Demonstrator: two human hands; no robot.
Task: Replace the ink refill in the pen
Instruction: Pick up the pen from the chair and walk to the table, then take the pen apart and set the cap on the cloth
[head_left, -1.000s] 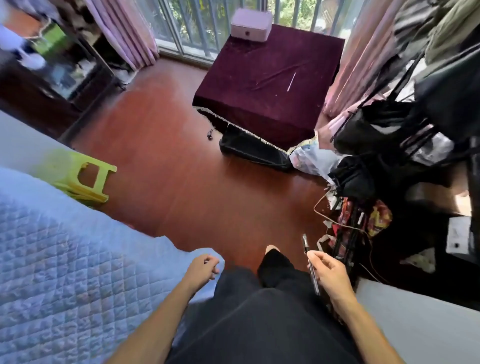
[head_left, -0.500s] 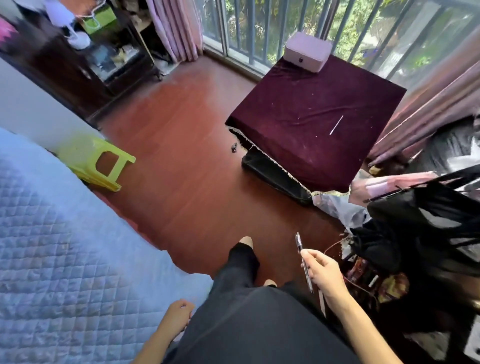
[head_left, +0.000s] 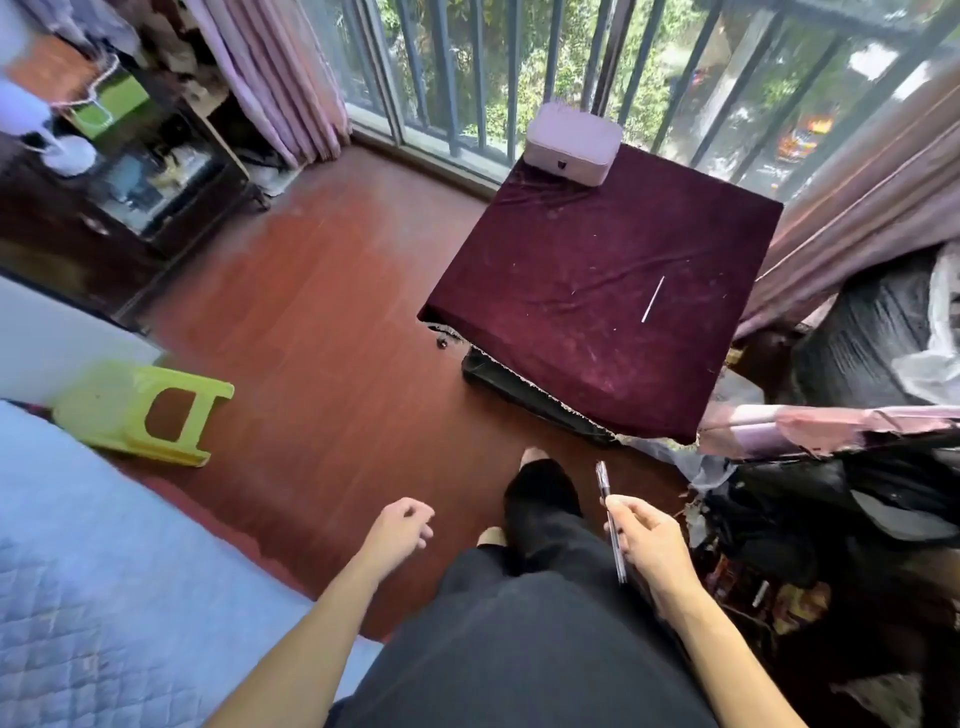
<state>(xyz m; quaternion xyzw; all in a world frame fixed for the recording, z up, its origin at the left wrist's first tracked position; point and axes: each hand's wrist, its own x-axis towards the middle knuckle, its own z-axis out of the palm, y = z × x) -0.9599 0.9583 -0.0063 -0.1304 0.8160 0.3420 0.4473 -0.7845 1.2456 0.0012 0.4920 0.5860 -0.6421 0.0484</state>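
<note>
My right hand (head_left: 649, 540) is closed around a dark pen (head_left: 604, 483), whose tip points away from me over the floor. My left hand (head_left: 402, 527) hangs in the air over the floor with loosely curled fingers and nothing in it. A thin white refill (head_left: 653, 299) lies on the dark red cloth of the low table (head_left: 571, 270), well ahead of both hands.
A pale pink box (head_left: 571, 145) stands at the table's far edge by the window bars. A green stool (head_left: 140, 410) lies tipped on the wooden floor at the left. The blue quilted bed (head_left: 104, 571) is at my left, and piled bags and clothes (head_left: 831, 519) crowd the right.
The view has lifted toward the table and window. My left hand has risen off the bed edge and moved forward. My right hand keeps the pen.
</note>
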